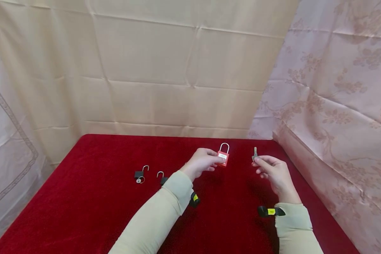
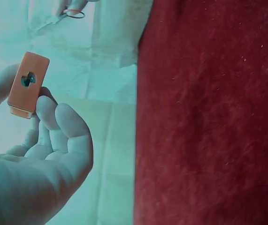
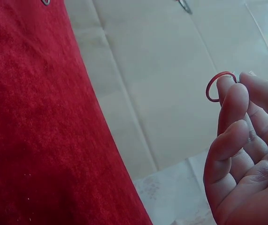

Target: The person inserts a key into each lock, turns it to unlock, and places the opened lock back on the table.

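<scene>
My left hand (image 1: pixel 200 163) grips a red padlock (image 1: pixel 223 155) with a white label, its tall shackle pointing up. In the left wrist view the underside of this padlock (image 2: pixel 25 96) faces the camera and shows a keyhole (image 2: pixel 28 79). Off to the right, apart from the padlock, my right hand (image 1: pixel 277 173) pinches a key (image 1: pixel 255 151) between thumb and fingers, blade upward. A key ring (image 3: pixel 208 90) hangs out of the right fingertips in the right wrist view. Both hands are raised over the red-covered table (image 1: pixel 92 211).
Left of my left arm, a black padlock (image 1: pixel 139 174) lies with its shackle open, a key and ring beside its body. A second black padlock (image 1: pixel 164 181), also open, is partly hidden by my left sleeve (image 1: pixel 174 190). Curtains (image 1: pixel 165 63) hang behind the table.
</scene>
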`<action>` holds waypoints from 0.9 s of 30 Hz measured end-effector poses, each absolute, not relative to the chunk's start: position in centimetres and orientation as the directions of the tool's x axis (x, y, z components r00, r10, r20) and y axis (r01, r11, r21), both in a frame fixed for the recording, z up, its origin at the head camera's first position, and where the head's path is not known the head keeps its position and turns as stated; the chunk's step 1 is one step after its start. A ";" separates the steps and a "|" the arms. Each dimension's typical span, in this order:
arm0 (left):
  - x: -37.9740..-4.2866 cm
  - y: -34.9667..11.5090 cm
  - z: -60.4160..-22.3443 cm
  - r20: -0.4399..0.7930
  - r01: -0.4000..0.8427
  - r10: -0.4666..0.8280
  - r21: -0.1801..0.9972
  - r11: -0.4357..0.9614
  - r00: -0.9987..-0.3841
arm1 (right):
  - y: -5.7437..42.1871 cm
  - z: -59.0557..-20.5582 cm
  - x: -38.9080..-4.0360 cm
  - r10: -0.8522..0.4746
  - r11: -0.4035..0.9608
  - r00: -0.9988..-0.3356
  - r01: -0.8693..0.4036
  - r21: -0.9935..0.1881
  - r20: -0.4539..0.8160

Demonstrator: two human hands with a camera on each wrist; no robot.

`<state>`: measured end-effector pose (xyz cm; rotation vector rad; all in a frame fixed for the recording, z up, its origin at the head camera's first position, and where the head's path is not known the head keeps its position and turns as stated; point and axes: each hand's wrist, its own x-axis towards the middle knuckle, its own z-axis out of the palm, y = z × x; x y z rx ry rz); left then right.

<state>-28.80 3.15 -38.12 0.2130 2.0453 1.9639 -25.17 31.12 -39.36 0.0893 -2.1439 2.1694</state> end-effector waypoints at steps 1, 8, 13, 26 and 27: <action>-28.7 2.9 -37.9 -0.098 -0.086 0.310 0.995 0.054 -0.946 | 31.1 -39.4 -25.2 0.020 -0.010 -0.994 -0.107 -0.994 0.107; -28.1 0.7 -36.8 -0.013 -0.007 0.312 1.000 0.021 -0.950 | 30.7 -39.3 -25.2 0.001 -0.002 -0.993 -0.120 -0.993 0.120; -27.3 -0.7 -36.3 0.023 0.027 0.285 1.000 0.010 -0.958 | 30.5 -39.1 -25.1 -0.003 0.006 -0.992 -0.125 -0.992 0.125; -24.6 -3.5 -36.5 0.080 0.118 0.240 0.982 0.145 -0.967 | 30.4 -39.1 -25.1 -0.030 0.014 -0.990 -0.140 -0.990 0.139; -24.4 -3.6 -36.6 0.085 0.123 0.241 0.981 0.148 -0.967 | 30.5 -39.2 -25.1 -0.032 0.015 -0.990 -0.139 -0.990 0.139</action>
